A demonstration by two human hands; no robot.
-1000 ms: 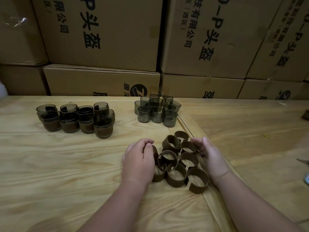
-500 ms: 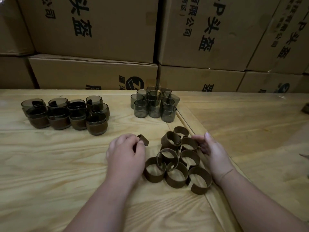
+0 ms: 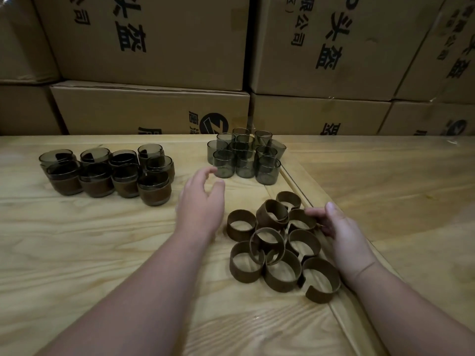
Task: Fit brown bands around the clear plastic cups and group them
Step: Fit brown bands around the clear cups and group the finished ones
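With fingers spread and nothing held, the left hand [image 3: 203, 201] is stretched toward the bare cups [image 3: 245, 156] at the counter's [image 3: 90, 253] far middle, seemingly for banding, while the loose bands [image 3: 277, 242] are steadied by the right hand's [image 3: 339, 232] curled fingers.

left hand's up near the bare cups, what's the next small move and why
Probably close the left hand on the nearest bare clear plastic cup. Its fingers are spread and empty just short of that cluster, while the right hand rests at the pile of loose brown bands, ready to supply one.
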